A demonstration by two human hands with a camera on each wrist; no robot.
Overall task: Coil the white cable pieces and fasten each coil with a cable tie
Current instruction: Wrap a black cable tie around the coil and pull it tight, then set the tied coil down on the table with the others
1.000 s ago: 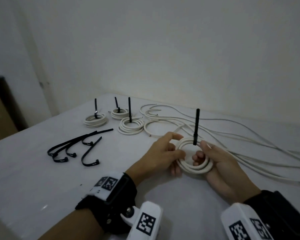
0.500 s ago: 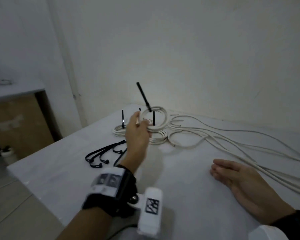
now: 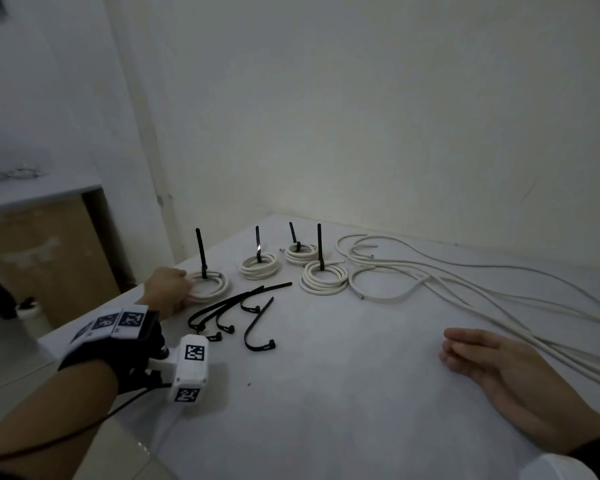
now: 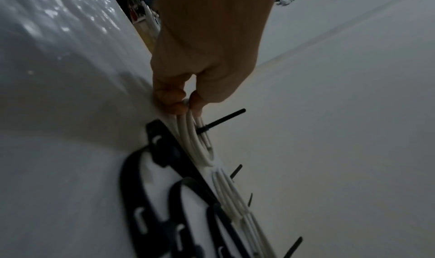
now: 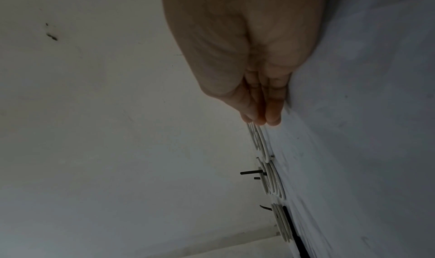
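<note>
My left hand (image 3: 168, 287) grips the near edge of a tied white coil (image 3: 210, 287) lying at the table's far left; its black tie tail (image 3: 201, 252) stands upright. In the left wrist view my fingertips (image 4: 175, 104) pinch the coil's strands (image 4: 196, 143). Three other tied coils (image 3: 260, 266) (image 3: 300, 252) (image 3: 324, 277) lie in a row to the right. Loose black cable ties (image 3: 236, 313) lie in front of them. Long uncoiled white cables (image 3: 465, 289) run across the right side. My right hand (image 3: 482, 355) rests flat on the table, fingers straight, holding nothing.
The white table (image 3: 326, 393) ends close to the left of the held coil, with a drop to the floor. A wall stands behind the table. A brown cabinet (image 3: 45, 258) sits beyond the left edge.
My left hand carried the tied coil from the middle to the far left and set it down on the table. My right hand let go and stayed flat on the table.
</note>
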